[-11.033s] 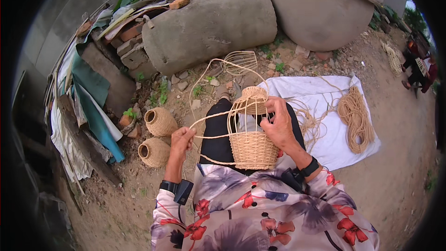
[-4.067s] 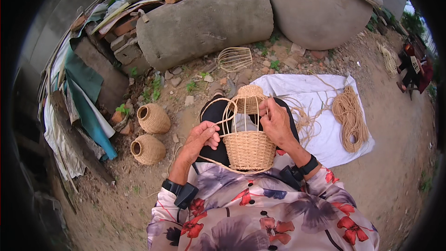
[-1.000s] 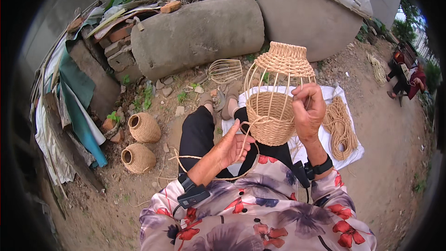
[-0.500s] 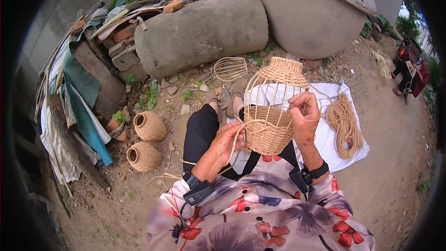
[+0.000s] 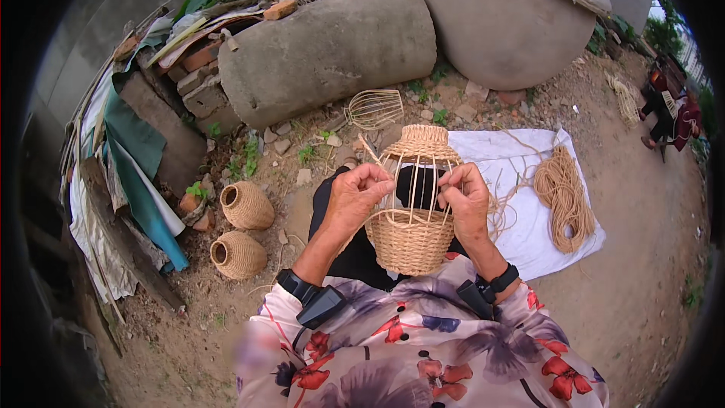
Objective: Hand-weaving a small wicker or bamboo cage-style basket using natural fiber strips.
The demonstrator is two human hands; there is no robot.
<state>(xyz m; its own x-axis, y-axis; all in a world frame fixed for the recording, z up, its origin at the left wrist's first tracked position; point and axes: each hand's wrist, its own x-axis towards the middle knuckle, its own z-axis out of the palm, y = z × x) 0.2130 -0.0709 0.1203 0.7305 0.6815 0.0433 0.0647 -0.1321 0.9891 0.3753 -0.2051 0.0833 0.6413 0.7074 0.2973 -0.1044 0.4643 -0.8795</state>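
In the head view, a partly woven tan basket (image 5: 411,245) stands in my lap, with bare upright ribs between its woven lower body and narrow woven top (image 5: 423,136). My left hand (image 5: 355,200) is closed in a pinch on a tan cord at the basket's upper left; the cord's end sticks up above the fingers. My right hand (image 5: 464,204) grips the ribs on the right side, thumb and forefinger bent round them. A coil of cord (image 5: 568,204) and loose strands lie on a white sheet (image 5: 544,257) to my right.
Two round woven baskets (image 5: 247,206) lie at my left. A bare rib frame (image 5: 374,109) lies ahead, before a concrete cylinder (image 5: 325,53) and rounded slab (image 5: 506,23). Bricks, boards and tarps (image 5: 136,128) are piled at left. A seated person (image 5: 672,113) is at far right.
The basket has come down and back into my lap, more upright than a second ago. My left hand has risen from its lower side to the upper ribs with the cord.
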